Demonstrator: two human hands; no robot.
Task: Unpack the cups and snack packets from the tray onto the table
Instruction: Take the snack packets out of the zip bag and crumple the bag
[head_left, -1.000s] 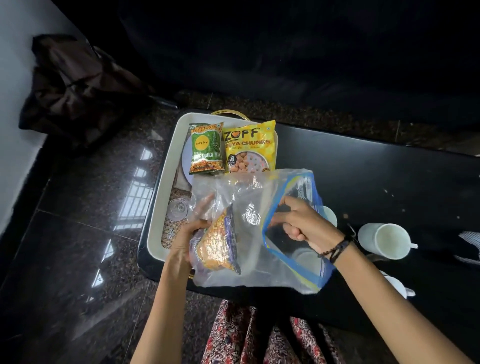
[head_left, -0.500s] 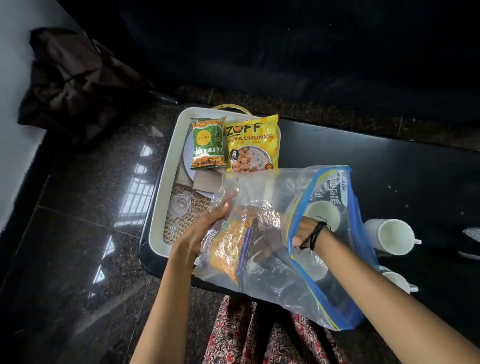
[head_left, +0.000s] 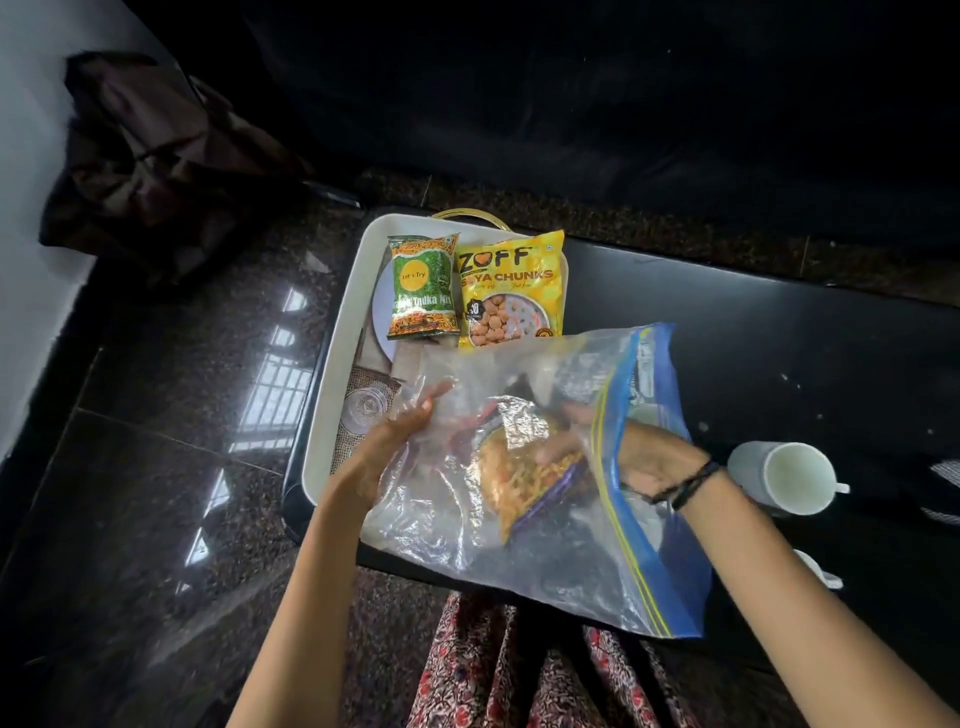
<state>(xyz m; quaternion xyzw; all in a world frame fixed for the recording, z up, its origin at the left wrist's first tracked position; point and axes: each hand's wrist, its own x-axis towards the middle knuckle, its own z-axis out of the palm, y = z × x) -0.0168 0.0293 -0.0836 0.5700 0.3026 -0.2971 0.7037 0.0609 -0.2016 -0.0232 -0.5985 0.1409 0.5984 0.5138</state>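
I hold a clear zip bag (head_left: 545, 545) with a blue rim over the near end of the white tray (head_left: 332, 364). My right hand (head_left: 644, 457) is inside it up to the wrist, and its fingers grip an orange-and-purple snack packet (head_left: 519, 483). My left hand (head_left: 400, 431) lies with straight fingers against the bag's left side from outside. A green snack packet (head_left: 423, 286) and a yellow soya chunks packet (head_left: 511, 291) lie at the tray's far end. On the black table (head_left: 779, 338), right of the bag, stand a white cup (head_left: 779, 475) and a second cup (head_left: 815, 566), partly hidden.
A small clear glass piece (head_left: 363, 405) sits on a woven mat in the tray, and a plate (head_left: 382, 312) lies under the packets. A dark crumpled bag (head_left: 156, 156) is on the glossy floor at left. A dark sofa (head_left: 623, 104) runs behind the table.
My right hand went from the bag's blue rim deep into the bag and took hold of the packet. The bag's mouth swung down and right. My left hand's fingers straightened.
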